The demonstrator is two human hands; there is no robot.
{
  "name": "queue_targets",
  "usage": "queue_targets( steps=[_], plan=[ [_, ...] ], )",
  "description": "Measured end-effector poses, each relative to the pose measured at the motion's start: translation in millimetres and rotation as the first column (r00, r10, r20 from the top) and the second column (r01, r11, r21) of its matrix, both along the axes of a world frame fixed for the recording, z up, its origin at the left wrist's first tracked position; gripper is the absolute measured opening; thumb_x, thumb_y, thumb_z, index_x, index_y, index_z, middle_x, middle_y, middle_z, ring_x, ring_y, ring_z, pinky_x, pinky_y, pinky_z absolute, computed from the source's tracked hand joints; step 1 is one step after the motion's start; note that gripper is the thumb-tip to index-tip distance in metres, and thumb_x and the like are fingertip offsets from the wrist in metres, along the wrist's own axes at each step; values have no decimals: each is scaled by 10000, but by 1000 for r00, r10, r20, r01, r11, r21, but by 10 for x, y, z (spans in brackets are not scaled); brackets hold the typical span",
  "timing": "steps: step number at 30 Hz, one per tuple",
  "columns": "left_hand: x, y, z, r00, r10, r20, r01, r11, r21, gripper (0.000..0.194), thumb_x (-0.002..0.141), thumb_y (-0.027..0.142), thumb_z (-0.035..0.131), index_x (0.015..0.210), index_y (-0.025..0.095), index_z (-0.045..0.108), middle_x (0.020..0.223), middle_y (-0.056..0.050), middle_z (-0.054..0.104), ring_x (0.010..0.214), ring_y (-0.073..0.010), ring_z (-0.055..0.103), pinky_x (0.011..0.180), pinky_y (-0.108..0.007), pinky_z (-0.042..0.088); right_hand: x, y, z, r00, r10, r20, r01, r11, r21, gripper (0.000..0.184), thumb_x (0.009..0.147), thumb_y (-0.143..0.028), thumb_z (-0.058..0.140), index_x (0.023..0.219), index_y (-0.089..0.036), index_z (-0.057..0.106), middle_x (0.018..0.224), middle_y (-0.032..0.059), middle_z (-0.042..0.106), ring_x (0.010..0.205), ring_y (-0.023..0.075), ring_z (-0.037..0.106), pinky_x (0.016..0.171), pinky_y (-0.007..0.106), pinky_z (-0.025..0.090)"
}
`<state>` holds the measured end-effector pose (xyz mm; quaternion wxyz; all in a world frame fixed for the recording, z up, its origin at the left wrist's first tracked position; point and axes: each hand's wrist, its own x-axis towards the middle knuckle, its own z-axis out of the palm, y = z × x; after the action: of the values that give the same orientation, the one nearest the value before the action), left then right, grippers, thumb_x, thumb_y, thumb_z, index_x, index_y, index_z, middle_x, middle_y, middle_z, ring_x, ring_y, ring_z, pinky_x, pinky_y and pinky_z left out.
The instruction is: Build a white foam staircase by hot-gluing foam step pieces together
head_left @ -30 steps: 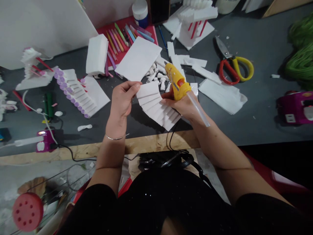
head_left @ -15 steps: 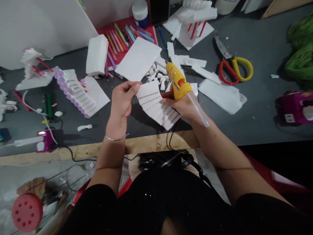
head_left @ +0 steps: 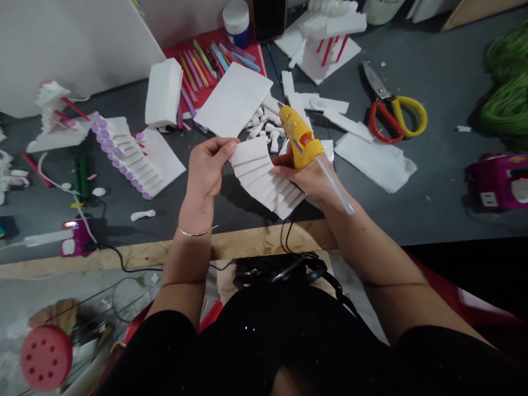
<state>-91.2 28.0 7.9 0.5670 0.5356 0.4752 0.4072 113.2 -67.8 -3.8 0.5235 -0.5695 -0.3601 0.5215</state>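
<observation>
A curved white model staircase (head_left: 264,179), built of overlapping flat steps, is held above the table's front edge. My left hand (head_left: 209,165) pinches its upper left corner between thumb and fingers. My right hand (head_left: 307,176) is closed round a yellow hot glue gun (head_left: 303,137), and its thumb and finger also touch the staircase's right edge. The gun's nozzle points up and away from me; a clear glue stick (head_left: 336,184) sticks out of its back. Just beyond lie small white baluster-like pieces (head_left: 272,132) and a blank white card (head_left: 234,98).
Red-and-yellow-handled scissors (head_left: 388,107) lie at right, near folded white sheets (head_left: 375,159). Another staircase with purple edging (head_left: 124,157) stands at left. Colored pens (head_left: 202,69) lie at the back. A black cord (head_left: 290,231) hangs over the wooden table edge (head_left: 247,242).
</observation>
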Motion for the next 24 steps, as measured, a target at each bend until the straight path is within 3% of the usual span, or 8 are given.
queue_targets(
  steps=[7, 10, 14, 19, 24],
  plan=[
    [12, -20, 11, 1000, -11, 23, 11, 1000, 7, 331, 692, 483, 944, 819, 221, 786, 812, -14, 750, 797, -154, 692, 734, -281, 567, -2, -9, -7, 1000, 1, 22, -1, 1000, 7, 595, 586, -523, 947, 915, -301, 503, 886, -20, 754, 1044, 269, 762, 1061, 563, 610],
    [-2, -9, 21, 1000, -3, 5, 3, 1000, -6, 443, 751, 603, 898, 987, 246, 785, 846, -16, 731, 817, -173, 713, 700, -286, 562, 19, -4, -59, 998, 0, 69, -2, 1000, 24, 519, 652, -437, 922, 949, -301, 519, 947, -3, 747, 1087, 278, 751, 1029, 546, 619],
    [-20, -6, 24, 995, 7, 103, -1, 998, -57, 561, 802, 755, 786, 1069, 263, 744, 983, -57, 750, 915, -199, 745, 724, -299, 577, 72, 42, -149, 987, 2, 161, -10, 999, 47, 506, 727, -492, 871, 1106, -330, 577, 1163, 27, 744, 1205, 315, 723, 932, 547, 635],
    [88, -136, -43, 957, -208, 201, 238, 961, -137, 615, 754, 765, 813, 982, 201, 727, 1039, -109, 787, 988, -223, 762, 863, -356, 623, 76, 100, -234, 966, -101, 236, 82, 993, 88, 573, 774, -645, 764, 1215, -349, 548, 1319, 70, 718, 1210, 317, 713, 912, 550, 618],
    [261, -273, -164, 892, -406, 198, 431, 896, -104, 539, 637, 569, 968, 958, 200, 741, 1060, -95, 818, 1060, -266, 770, 958, -406, 626, 38, 89, -244, 952, -192, 240, 173, 980, 101, 601, 765, -751, 708, 1171, -352, 517, 1198, 56, 744, 1170, 308, 728, 1004, 583, 577]
  ],
)
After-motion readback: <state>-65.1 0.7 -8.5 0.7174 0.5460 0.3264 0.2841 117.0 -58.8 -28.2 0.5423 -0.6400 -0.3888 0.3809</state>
